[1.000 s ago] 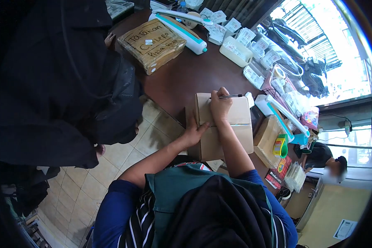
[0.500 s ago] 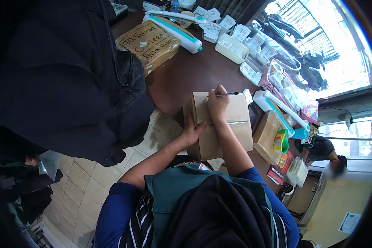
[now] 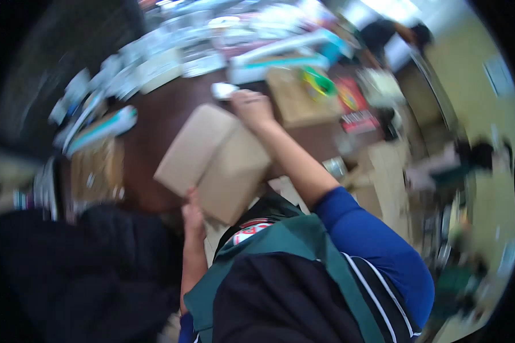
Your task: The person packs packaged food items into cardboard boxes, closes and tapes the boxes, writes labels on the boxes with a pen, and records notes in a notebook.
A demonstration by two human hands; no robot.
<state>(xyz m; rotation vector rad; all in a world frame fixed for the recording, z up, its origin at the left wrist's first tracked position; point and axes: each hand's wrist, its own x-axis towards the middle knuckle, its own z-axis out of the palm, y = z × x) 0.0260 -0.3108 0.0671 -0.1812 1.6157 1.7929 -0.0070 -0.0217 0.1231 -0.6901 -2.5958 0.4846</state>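
Note:
A brown cardboard box (image 3: pixel 217 157), turned at an angle, rests at the table's near edge, with its centre seam running across the top. My left hand (image 3: pixel 193 218) holds the box at its near left edge, a finger or thumb over the rim and the other fingers partly hidden. Beyond the far right corner, my right hand (image 3: pixel 253 107) is curled, with the dark line of a pen (image 3: pixel 250 101) across its fingers. A small white item (image 3: pixel 224 90) lies right by those fingertips; motion blur hides what it is.
A white-and-teal sealer (image 3: pixel 280 60) and a taped carton (image 3: pixel 297 103) with a green-yellow tape roll (image 3: pixel 319 83) are to the right. White packets (image 3: pixel 120 71) line the back. Another taped box (image 3: pixel 97 168) is at left, near black cloth (image 3: pixel 91 274). People are at far right.
The view has swung right and blurred. The box now sits turned. My right hand has moved off the box top toward the white item; my left hand stays at the box's side.

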